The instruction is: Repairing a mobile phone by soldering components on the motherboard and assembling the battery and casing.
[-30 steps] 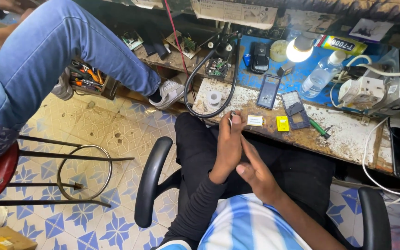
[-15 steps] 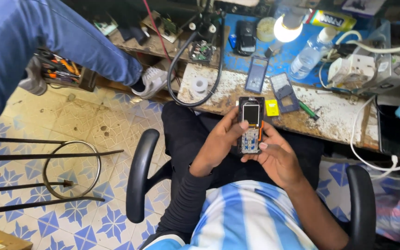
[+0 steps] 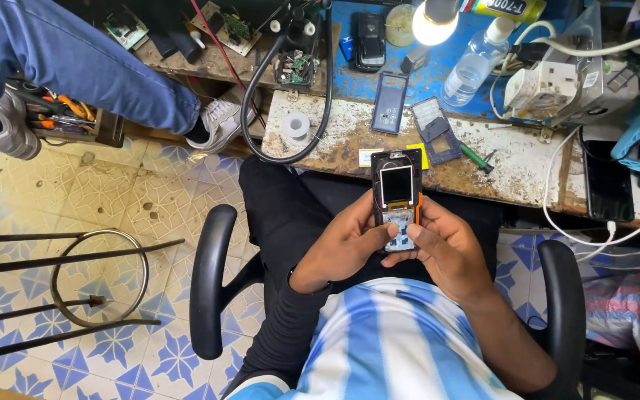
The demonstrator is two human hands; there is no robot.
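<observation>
Both my hands hold a small opened keypad phone [image 3: 396, 194] over my lap. Its pale screen glows and its front cover is off, so the board and keypad area show. My left hand [image 3: 346, 243] grips its left side, thumb on the lower part. From the right, my right hand [image 3: 444, 248] wraps it, thumb pressing near the keypad. I sit in a black armchair [image 3: 212, 278] at a worn workbench [image 3: 516, 167].
On the bench lie two dark phone housings [image 3: 390, 111], a tape roll [image 3: 295, 126], a black cable loop [image 3: 290, 89], a water bottle [image 3: 474, 70], a lit lamp [image 3: 435, 22] and a green screwdriver [image 3: 475, 157]. Another person's jeans-clad leg and white shoe [image 3: 220, 122] rest at left. A metal stool frame [image 3: 90, 278] stands on the tiled floor.
A second ago my hands were pressed together over my lap with no phone visible. The phone then came into view between them, and the view has shifted closer.
</observation>
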